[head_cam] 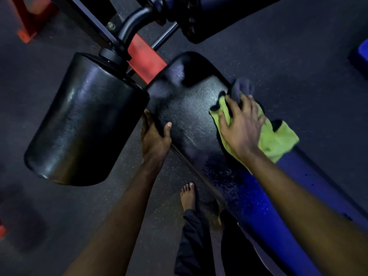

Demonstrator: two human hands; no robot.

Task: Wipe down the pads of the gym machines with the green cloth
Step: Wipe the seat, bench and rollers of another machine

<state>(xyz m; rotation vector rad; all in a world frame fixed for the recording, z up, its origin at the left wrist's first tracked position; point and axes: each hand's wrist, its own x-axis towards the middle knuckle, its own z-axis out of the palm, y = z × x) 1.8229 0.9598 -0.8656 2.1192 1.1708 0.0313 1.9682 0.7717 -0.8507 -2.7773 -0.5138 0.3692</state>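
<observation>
The green cloth [278, 140] lies crumpled on the far edge of the bench [189, 108], on its black padded top, with one corner hanging past the edge over the floor [298, 56]. Our right hand [241, 124] lies on the cloth with fingers spread, pressing it flat against the padding. Just beyond the fingertips sits a greyish fold [242, 86]; we cannot tell what it is. Our left hand [154, 136] grips the near edge of the bench, thumb on top and fingers curled round the rim. Nearer us the padding turns blue [278, 206] and looks speckled. Left of the bench, close beside its end, is a black roller pad [85, 120], on a black and red frame [145, 56]. Another dark pad [219, 20] hangs at the top. Below, a bare foot [188, 196] stands on the dark floor beside the bench.
</observation>
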